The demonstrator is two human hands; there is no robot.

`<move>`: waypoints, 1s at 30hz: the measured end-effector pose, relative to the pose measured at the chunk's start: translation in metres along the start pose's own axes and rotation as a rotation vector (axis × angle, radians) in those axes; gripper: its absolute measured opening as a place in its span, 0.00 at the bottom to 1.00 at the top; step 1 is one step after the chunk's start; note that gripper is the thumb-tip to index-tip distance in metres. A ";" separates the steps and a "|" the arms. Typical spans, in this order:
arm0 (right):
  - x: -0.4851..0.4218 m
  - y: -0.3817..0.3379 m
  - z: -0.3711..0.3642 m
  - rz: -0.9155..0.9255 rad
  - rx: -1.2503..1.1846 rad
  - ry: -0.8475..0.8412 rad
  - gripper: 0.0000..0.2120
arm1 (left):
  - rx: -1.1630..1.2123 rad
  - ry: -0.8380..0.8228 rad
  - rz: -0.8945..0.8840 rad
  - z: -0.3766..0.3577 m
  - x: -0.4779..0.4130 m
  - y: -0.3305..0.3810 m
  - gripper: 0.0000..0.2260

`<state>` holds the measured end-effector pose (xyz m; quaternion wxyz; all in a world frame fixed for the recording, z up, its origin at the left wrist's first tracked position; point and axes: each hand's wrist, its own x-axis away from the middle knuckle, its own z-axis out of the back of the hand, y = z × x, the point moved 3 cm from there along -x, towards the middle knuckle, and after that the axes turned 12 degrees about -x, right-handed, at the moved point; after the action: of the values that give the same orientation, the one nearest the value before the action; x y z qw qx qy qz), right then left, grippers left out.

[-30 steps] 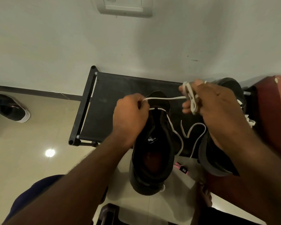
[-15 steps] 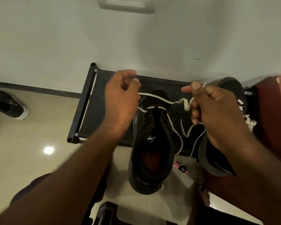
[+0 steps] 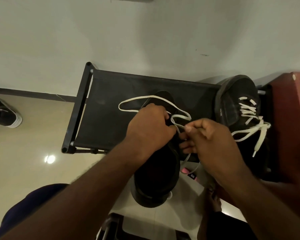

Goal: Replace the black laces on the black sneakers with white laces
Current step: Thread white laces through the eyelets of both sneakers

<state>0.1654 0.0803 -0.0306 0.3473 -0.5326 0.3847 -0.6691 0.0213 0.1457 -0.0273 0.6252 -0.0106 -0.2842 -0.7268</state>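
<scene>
L grip point(image 3: 149, 129) holds black sneaker point(image 3: 156, 179), R grip point(image 3: 213, 144) pinching white lace point(image 3: 152, 96); 2nd sneaker point(image 3: 235, 101) laced white, on rack point(image 3: 111, 110).

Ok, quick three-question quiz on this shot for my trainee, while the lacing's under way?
1. True or false: the sneaker on the right is already laced in white.
2. The sneaker being laced lies: A on the floor; B toe on the rack, heel past its front edge; C on the red cabinet.
3. Fill in: the loose white lace crosses that sneaker's ___.
Key: 1 true; 2 B; 3 toe.
</scene>
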 end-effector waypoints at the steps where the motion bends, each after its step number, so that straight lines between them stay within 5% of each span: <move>1: -0.003 -0.004 -0.004 0.039 0.037 -0.002 0.08 | 0.028 -0.023 0.003 0.000 0.000 0.000 0.11; 20: -0.029 0.009 -0.010 -0.061 -0.218 0.210 0.15 | 0.362 -0.163 0.011 -0.003 -0.009 -0.006 0.08; 30: -0.029 0.001 -0.016 -0.055 -0.321 -0.001 0.12 | 0.341 -0.075 0.076 -0.006 -0.007 -0.002 0.06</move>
<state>0.1552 0.1075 -0.0466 0.2395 -0.5918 0.4717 -0.6082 0.0229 0.1499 -0.0362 0.6339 0.0577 -0.4258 -0.6430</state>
